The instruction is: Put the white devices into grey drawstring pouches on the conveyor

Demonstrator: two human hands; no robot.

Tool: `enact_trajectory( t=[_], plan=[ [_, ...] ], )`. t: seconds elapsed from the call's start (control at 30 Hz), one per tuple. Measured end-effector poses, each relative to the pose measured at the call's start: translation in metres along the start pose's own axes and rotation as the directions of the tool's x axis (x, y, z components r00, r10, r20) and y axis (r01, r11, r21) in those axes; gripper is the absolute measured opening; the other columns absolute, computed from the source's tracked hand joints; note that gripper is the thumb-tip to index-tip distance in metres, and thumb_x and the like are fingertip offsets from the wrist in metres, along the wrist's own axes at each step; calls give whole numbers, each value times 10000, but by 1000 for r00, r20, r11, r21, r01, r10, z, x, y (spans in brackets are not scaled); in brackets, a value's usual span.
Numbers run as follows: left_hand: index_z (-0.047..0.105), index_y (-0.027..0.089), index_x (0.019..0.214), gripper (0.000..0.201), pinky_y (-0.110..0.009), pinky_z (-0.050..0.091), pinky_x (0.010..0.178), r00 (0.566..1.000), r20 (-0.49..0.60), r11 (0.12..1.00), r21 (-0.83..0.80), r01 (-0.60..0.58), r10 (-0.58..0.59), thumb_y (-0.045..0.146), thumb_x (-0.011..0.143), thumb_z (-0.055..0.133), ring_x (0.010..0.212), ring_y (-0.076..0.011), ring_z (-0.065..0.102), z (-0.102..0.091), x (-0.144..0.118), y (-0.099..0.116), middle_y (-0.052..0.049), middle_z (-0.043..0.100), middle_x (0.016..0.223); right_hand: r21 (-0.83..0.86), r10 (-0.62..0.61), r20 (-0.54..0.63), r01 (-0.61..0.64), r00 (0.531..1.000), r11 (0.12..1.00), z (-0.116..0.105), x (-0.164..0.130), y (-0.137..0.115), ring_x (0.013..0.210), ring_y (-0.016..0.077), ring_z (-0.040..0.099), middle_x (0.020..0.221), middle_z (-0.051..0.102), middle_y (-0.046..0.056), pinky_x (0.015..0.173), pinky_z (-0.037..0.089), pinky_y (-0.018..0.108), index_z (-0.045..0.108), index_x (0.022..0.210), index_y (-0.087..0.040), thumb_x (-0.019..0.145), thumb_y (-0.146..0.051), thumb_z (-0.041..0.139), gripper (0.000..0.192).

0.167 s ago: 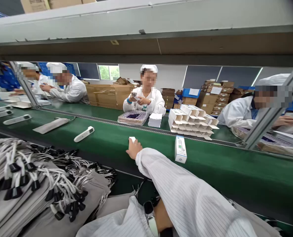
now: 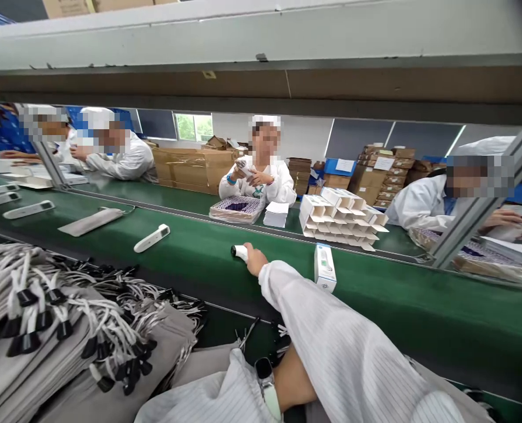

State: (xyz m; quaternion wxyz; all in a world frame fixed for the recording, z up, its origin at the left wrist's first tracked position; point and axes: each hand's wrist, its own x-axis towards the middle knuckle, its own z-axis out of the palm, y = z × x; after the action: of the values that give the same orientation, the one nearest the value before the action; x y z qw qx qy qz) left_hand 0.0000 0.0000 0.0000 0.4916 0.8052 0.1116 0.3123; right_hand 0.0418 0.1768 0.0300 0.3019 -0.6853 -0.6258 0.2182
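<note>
Plastic, smooth and white, makes up the small handheld thermometer-like device (image 2: pixel 239 252) that our right hand (image 2: pixel 255 259) grasps on the green conveyor belt (image 2: pixel 199 252); the grip is pressed around its near end, fingers curled over the body, while the dark-tipped far end pokes out to the left. We judge it light and stiff, a hard shell that will not flex; it is likely a bit slippery (glossy casing, no rubber that we can see), so the middle of the body seems the surest place to hold, away from the dark sensor tip, which looks like the delicate part. Our left hand is out of view; only its white striped sleeve (image 2: pixel 208 399) and a watch (image 2: pixel 267 382) on the wrist show at the bottom edge, so we cannot tell how that grip stands.

Just right of the right hand stands a small white printed carton (image 2: pixel 325 267), upright on the belt; well to the left lie another white device of the same kind (image 2: pixel 151 238) and a flat grey fabric pouch (image 2: pixel 91 222). Near us, left of the sleeve, a heap of grey drawstring pouches with black cord stoppers (image 2: pixel 67 329) lies piled; across the belt, people in white coats work beside a stack of open white cartons (image 2: pixel 342 220).
</note>
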Motion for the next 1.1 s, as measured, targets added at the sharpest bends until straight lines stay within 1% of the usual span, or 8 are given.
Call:
enact_trajectory(
  t=[0.17, 0.3, 0.4, 0.53, 0.67, 0.83, 0.97, 1.1],
  plan=[
    [527, 179, 806, 151, -319, 337, 825, 997, -62, 962, 270, -24, 42, 237, 835, 391, 895, -182, 419, -5, 17, 24, -39, 536, 844, 349, -13, -43, 28, 999, 937, -90, -42, 41, 800, 172, 574, 870, 575, 38, 730, 437, 333, 146, 1260, -214, 739, -223, 508, 635],
    [469, 167, 769, 169, -262, 343, 751, 998, -42, 970, 240, -36, 47, 267, 857, 364, 808, -147, 406, -8, 19, 27, -22, 474, 794, 859, -79, -130, 152, 988, 489, -157, -123, 61, 854, 193, 575, 885, 554, 11, 764, 435, 363, 148, 1225, -303, 639, -233, 622, 758],
    [457, 169, 776, 177, -246, 339, 753, 999, -2, 982, 181, -47, 48, 259, 868, 334, 799, -136, 419, -6, 20, 30, -21, 441, 809, 904, -45, -118, 126, 992, 408, -175, -168, 71, 816, 191, 584, 870, 521, -16, 699, 461, 355, 144, 1192, -375, 611, -221, 655, 789],
    [466, 175, 810, 189, -234, 348, 742, 1000, 19, 984, 177, -20, 17, 276, 872, 320, 794, -137, 427, -10, 23, 35, -28, 417, 824, 889, -24, -49, 55, 999, 454, -164, -183, 76, 687, 160, 584, 849, 500, -28, 616, 476, 341, 113, 1186, -400, 585, -289, 681, 835],
    [454, 183, 792, 186, -229, 355, 755, 992, -123, 978, 202, 52, -27, 306, 865, 336, 833, -138, 412, -21, 30, 42, -30, 381, 860, 726, -139, 40, 67, 989, 685, -151, -181, 73, 610, 94, 500, 780, 504, 3, 536, 419, 215, 495, 918, -199, 680, -475, 556, 369],
    [503, 193, 771, 263, -205, 404, 639, 980, -63, 960, 199, 197, -188, 405, 836, 360, 795, -125, 440, -34, 38, 54, -35, 321, 984, 533, -312, 254, 137, 915, 835, -146, -190, 68, 580, 90, 437, 672, 481, 11, 530, 366, 213, 529, 621, -126, 749, -601, 336, 528],
    [485, 244, 908, 261, -213, 394, 542, 951, -76, 874, 377, 307, -301, 445, 821, 343, 592, -88, 433, -44, 38, 67, -19, 371, 979, 212, -226, -88, 240, 970, 947, -144, -194, 71, 545, 89, 437, 605, 484, -18, 516, 328, 204, 528, 794, -161, 826, -506, 292, 420],
    [365, 270, 1102, 380, -224, 393, 508, 916, -128, 777, 493, 391, -380, 490, 792, 353, 524, -96, 448, -55, 33, 80, -33, 430, 969, -109, -271, -343, 249, 899, 962, -141, -190, 85, 388, 85, 362, 423, 376, -56, 436, 259, 205, 510, 823, -190, 824, -460, 350, 314]
  ],
)
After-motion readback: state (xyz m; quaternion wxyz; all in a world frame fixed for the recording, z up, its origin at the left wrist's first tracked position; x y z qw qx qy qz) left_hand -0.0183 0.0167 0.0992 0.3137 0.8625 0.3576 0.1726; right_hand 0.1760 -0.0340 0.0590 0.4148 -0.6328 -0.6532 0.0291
